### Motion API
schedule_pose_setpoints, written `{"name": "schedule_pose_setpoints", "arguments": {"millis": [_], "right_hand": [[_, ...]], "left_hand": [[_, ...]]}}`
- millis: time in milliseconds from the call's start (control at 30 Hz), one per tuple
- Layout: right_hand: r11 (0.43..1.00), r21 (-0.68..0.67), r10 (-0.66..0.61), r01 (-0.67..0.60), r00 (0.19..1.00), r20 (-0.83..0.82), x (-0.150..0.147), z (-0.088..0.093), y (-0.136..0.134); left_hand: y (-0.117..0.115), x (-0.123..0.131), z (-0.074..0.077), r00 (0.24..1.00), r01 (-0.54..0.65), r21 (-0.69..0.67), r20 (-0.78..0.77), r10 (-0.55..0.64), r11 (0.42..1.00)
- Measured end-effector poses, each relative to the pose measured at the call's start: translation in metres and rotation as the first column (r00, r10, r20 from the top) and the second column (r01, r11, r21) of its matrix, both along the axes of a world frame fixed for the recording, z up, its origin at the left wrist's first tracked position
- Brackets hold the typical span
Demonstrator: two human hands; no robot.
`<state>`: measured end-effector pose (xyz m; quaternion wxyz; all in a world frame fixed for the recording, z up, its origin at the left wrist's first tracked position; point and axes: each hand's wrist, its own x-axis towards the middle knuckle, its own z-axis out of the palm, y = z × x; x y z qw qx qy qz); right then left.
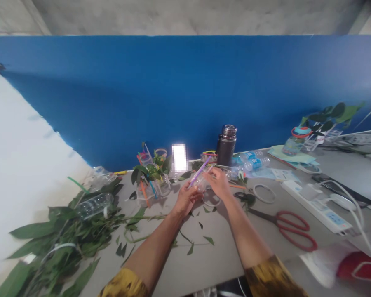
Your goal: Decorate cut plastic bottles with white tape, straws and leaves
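Observation:
Over the middle of the table, my left hand (185, 199) is closed around a clear plastic piece (199, 181), maybe a cut bottle. A purple straw (203, 168) slants up out of it to the right. My right hand (218, 181) pinches the upper right side of the same clear piece, close to a pale thin strip. Fingers partly hide the clear piece, so its full shape is not visible. Left of my hands stand clear cups (163, 185) with leafy sprigs (156, 169) and coloured straws (144, 194). Small leaf scraps (209, 240) lie below my hands.
A heap of cut leafy branches (89, 235) with a clear bottle (95, 205) fills the left. Behind stand a dark thermos (226, 146) and a lit, blurred-out screen (179, 157). At right lie red-handled scissors (293, 229), a power strip (317, 206) and blue-labelled bottles (256, 163).

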<state>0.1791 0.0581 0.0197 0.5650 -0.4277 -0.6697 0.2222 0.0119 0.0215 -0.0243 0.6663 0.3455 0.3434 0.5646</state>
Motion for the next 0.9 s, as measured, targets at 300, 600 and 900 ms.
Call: {"name": "schedule_pose_setpoints", "arguments": {"millis": [300,600,900], "right_hand": [[0.999,-0.032,-0.013,0.012,1.000,-0.017,-0.001,-0.003,-0.001],[0.997,-0.054,-0.048,0.047,0.999,-0.008,-0.001,-0.005,0.000],[0.999,0.046,-0.019,0.019,1.000,-0.010,-0.006,-0.002,-0.005]], "left_hand": [[0.001,0.001,-0.003,0.999,-0.011,-0.005,-0.038,0.011,1.000],[0.001,-0.001,-0.009,0.999,0.044,0.008,0.029,-0.044,0.999],[0.001,-0.001,-0.010,1.000,0.002,-0.013,0.027,-0.002,1.000]]}}
